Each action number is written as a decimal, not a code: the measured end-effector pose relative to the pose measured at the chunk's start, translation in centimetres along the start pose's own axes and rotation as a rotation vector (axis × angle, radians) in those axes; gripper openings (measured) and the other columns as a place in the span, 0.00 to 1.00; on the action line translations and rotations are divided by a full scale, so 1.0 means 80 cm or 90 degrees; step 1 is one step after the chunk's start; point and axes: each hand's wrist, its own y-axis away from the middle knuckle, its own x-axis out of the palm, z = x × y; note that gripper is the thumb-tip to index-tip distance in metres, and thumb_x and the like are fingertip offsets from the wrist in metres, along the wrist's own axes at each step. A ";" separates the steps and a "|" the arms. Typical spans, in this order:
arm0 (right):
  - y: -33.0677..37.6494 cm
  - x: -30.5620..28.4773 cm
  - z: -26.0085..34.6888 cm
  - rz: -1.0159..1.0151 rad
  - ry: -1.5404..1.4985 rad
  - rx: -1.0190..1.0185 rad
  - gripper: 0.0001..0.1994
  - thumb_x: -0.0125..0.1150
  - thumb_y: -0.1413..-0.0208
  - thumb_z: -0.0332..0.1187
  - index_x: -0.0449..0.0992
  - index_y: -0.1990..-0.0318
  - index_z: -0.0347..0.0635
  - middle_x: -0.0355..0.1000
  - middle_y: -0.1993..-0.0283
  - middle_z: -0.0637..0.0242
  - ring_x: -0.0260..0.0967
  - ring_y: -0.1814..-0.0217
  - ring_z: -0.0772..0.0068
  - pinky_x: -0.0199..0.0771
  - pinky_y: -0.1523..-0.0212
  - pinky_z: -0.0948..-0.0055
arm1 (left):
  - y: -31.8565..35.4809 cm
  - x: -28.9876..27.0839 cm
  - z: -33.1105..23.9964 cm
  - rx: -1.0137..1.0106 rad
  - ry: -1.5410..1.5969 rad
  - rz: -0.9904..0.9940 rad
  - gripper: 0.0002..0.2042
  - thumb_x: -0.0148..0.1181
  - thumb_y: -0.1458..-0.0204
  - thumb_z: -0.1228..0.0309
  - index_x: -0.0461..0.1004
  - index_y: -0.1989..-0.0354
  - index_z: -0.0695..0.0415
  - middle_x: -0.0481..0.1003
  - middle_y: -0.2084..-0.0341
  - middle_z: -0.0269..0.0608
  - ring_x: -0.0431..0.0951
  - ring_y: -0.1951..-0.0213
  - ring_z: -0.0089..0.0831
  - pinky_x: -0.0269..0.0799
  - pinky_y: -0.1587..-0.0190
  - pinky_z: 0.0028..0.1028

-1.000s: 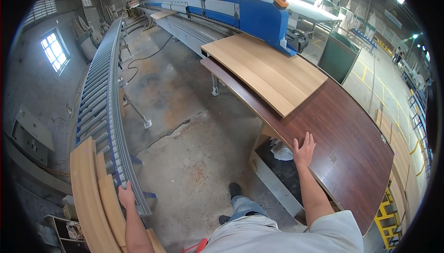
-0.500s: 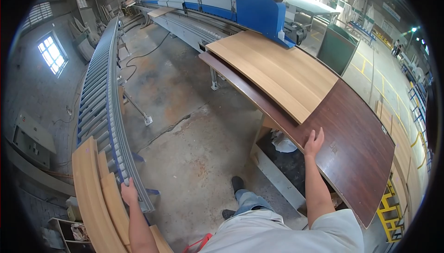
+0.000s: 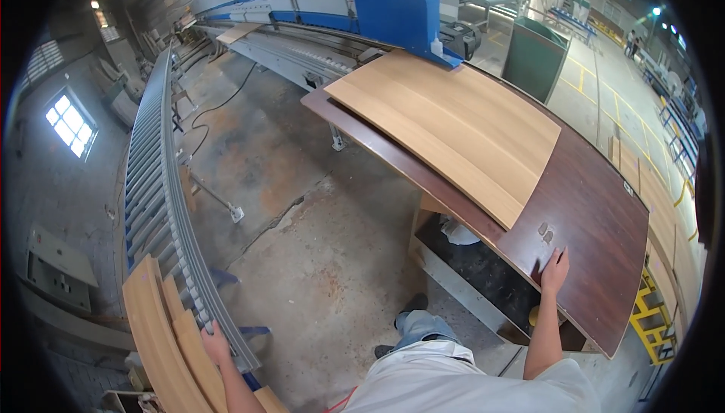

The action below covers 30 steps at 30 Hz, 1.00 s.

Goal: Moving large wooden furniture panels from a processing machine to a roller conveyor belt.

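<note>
- Right hand (image 3: 555, 271) is laid flat, fingers spread, on the near edge of the large dark brown wooden panel (image 3: 596, 216); nothing is gripped.
- A pale oak-coloured board (image 3: 453, 122) is stacked on that panel.
- Left hand (image 3: 214, 343) is closed on narrow light wooden strips (image 3: 162, 345) beside the long grey roller conveyor (image 3: 155, 179).

Both arms spread wide from the lower edge. The left hand (image 3: 214, 343) reaches down and out to the person's left, forearm bare, fingers curled in a loose grip, knuckles up. The right hand (image 3: 555, 269) stretches forward on a nearly straight arm, palm down, fingers together and flat, pointing away from the body.
</note>
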 end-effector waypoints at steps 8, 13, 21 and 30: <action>-0.026 0.027 0.034 0.027 -0.054 0.060 0.27 0.46 0.36 0.45 0.63 0.38 0.33 0.65 0.40 0.46 0.59 0.37 0.46 0.56 0.36 0.59 | -0.026 0.010 0.054 0.040 0.022 -0.027 0.30 0.59 0.47 0.53 0.66 0.43 0.64 0.69 0.46 0.60 0.68 0.45 0.54 0.64 0.44 0.41; -0.052 0.057 0.080 0.047 -0.090 0.016 0.25 0.49 0.38 0.41 0.63 0.39 0.31 0.68 0.45 0.45 0.64 0.44 0.44 0.59 0.40 0.57 | 0.053 0.002 -0.084 0.206 -0.169 -0.147 0.29 0.57 0.46 0.57 0.65 0.44 0.69 0.74 0.55 0.54 0.75 0.56 0.49 0.71 0.51 0.44; -0.068 0.125 0.158 0.139 -0.040 -0.029 0.32 0.56 0.43 0.43 0.59 0.36 0.32 0.58 0.36 0.42 0.53 0.33 0.42 0.49 0.32 0.54 | 0.005 0.199 -0.296 0.425 0.047 0.074 0.37 0.64 0.54 0.66 0.55 0.34 0.61 0.50 0.36 0.64 0.55 0.36 0.57 0.53 0.35 0.41; -0.049 0.111 0.208 0.127 -0.028 0.026 0.35 0.60 0.47 0.41 0.55 0.35 0.32 0.58 0.37 0.40 0.52 0.33 0.41 0.49 0.31 0.53 | -0.037 0.293 -0.763 0.596 0.325 0.567 0.23 0.57 0.44 0.68 0.65 0.41 0.65 0.72 0.48 0.51 0.72 0.46 0.37 0.65 0.43 0.32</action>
